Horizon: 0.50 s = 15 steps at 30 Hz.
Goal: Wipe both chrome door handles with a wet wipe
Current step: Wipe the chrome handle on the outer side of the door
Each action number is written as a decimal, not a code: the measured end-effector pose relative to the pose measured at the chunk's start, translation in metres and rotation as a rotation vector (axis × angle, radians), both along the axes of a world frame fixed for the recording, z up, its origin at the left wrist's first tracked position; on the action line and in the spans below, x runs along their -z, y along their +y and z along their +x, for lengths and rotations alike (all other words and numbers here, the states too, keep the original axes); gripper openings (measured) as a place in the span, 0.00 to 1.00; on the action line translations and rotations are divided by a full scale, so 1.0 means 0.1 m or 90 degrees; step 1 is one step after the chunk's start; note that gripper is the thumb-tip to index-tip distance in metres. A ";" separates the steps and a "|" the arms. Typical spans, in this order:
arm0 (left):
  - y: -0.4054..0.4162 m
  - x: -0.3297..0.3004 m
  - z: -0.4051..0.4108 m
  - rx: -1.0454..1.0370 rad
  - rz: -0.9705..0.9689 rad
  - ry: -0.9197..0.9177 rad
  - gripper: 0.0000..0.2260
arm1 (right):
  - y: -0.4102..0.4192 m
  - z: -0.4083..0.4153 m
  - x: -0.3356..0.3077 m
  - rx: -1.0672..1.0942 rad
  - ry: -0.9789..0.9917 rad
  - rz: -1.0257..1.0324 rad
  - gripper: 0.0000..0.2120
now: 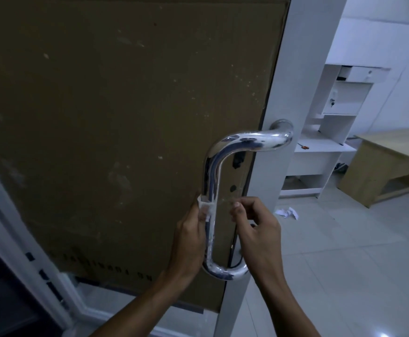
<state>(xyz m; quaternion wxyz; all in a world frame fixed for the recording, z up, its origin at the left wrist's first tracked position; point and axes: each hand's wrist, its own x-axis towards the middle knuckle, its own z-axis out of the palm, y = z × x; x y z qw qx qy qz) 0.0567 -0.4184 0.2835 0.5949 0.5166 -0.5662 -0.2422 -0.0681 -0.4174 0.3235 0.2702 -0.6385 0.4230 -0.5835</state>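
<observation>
A curved chrome door handle (225,152) is fixed to the door's white edge, in front of a brown cardboard sheet covering the door. My left hand (191,234) presses a white wet wipe (205,206) around the handle's vertical bar, about halfway down. My right hand (254,224) is just right of the bar, fingers pinched together near the wipe's level; whether it grips an end of the wipe is unclear. A second handle is partly visible behind the door edge (281,124).
The cardboard sheet (101,117) fills the left. Through the doorway on the right stand a white shelf unit (325,152) and a wooden desk (393,166). Crumpled white paper (287,212) lies on the tiled floor. A dark frame runs along the lower left.
</observation>
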 end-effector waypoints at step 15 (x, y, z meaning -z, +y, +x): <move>-0.18 -0.43 0.17 -0.003 -0.040 0.074 0.13 | 0.00 -0.07 -0.08 -0.026 -0.047 0.014 0.06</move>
